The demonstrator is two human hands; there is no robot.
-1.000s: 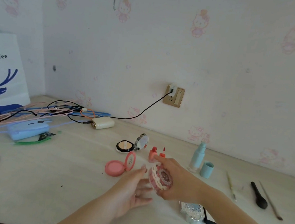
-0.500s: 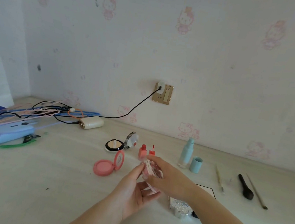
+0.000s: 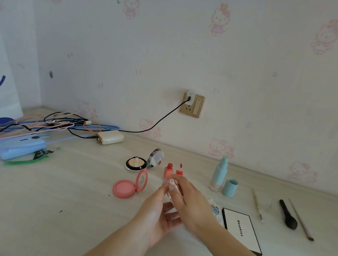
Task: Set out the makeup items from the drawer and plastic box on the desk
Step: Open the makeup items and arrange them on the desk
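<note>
While both hands point(image 3: 175, 205) grip it, the pink-and-white compact point(image 3: 172, 186) shows edge-on.

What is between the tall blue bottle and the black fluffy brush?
In the head view, the bottle's blue cap stands right beside the blue bottle. Further right, a thin yellowish stick tool lies before the black brush.

Both forearms reach forward, the left hand point(image 3: 158, 213) cupped palm-up beneath the curled right hand point(image 3: 189, 202).
</note>
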